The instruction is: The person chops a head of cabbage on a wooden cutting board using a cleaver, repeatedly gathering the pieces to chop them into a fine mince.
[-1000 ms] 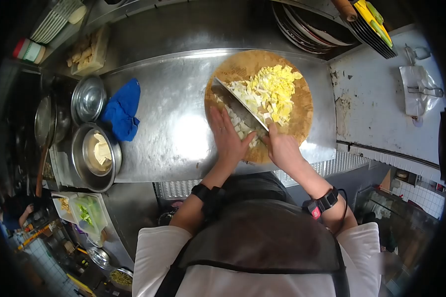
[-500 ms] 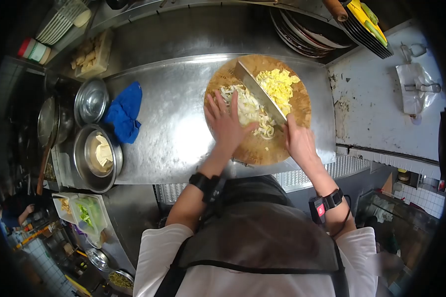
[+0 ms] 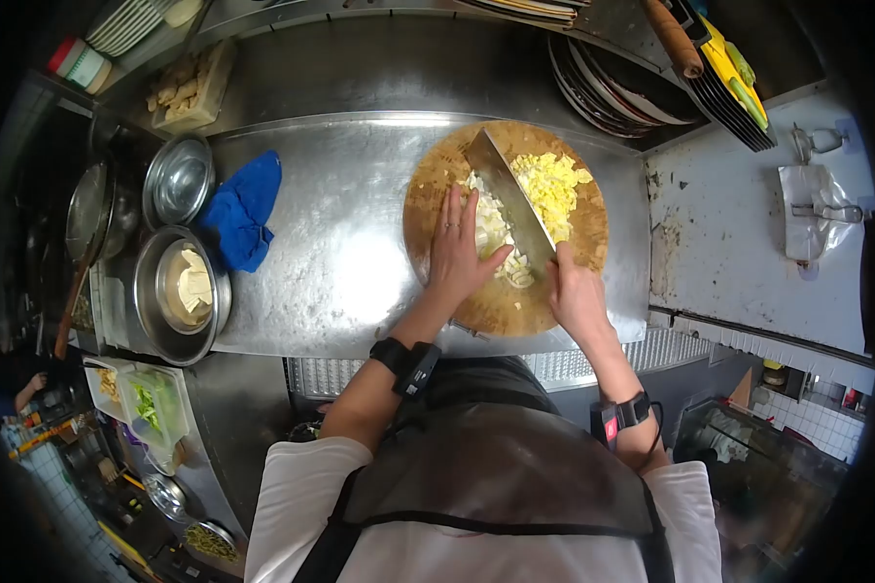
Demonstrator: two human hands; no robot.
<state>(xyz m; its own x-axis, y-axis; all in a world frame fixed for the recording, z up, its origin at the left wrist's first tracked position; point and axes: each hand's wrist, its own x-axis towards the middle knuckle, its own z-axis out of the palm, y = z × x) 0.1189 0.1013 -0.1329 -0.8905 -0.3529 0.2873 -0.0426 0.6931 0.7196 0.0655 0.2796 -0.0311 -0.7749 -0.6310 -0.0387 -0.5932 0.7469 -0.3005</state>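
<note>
A broad-bladed cleaver [image 3: 511,190] slants across the round wooden chopping board [image 3: 433,180], its handle inside my closed right hand [image 3: 579,299]. On the blade's left side, pale chopped vegetable pieces [image 3: 494,231] are gathered in a narrow band. My left hand [image 3: 460,257] lies along the left of that band, fingers stretched out and thumb spread towards the cleaver. Right of the blade sits a heap of chopped yellow leafy pieces [image 3: 554,189]. The cleaver's handle is mostly hidden by my right hand.
A blue cloth [image 3: 241,214] lies on the steel counter [image 3: 331,214], left of the board. Beside it stand a metal bowl [image 3: 178,182] and a larger bowl [image 3: 146,291] with pale slabs inside. Stacked plates [image 3: 603,87] sit behind. A white wall panel [image 3: 729,214] borders the right.
My left hand has swept the pale pieces rightwards against the blade, and their spread has become narrower. The left fingers are closer together. The whole view has shifted slightly.
</note>
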